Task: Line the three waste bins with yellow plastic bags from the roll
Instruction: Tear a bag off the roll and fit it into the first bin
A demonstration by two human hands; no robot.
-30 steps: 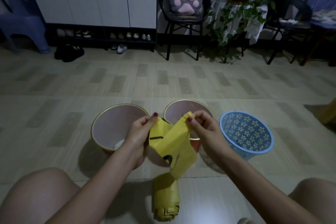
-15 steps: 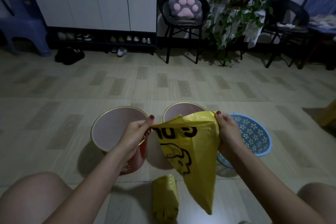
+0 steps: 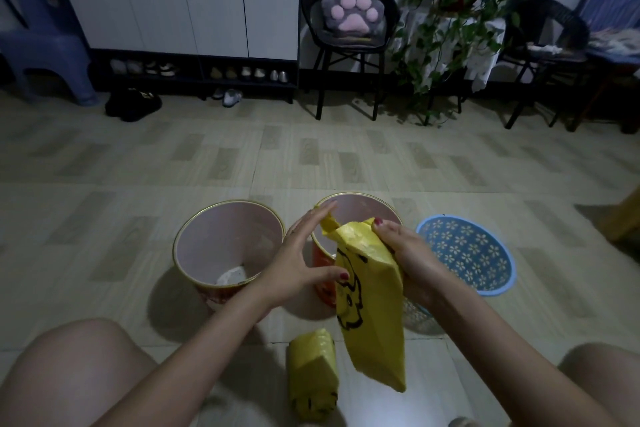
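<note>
A yellow plastic bag with a black print hangs in front of me, gripped near its top by my right hand. My left hand is spread flat, its fingertips touching the bag's upper corner. The yellow roll of bags lies on the floor between my knees. Three bins stand in a row on the floor: a pink-lined round bin at left with something white at its bottom, a second pink-lined bin partly hidden behind the bag, and a blue flower-patterned basket at right.
My bare knees frame the bottom corners. Far across the tiled floor stand a black chair with a paw cushion, a potted trailing plant, a shoe rack under white cabinets, a blue stool and another chair.
The bag was stretched wide between both hands, then bunched together. My left hand let go of its edge and opened flat; my right hand drew the top inward over the middle bin.
</note>
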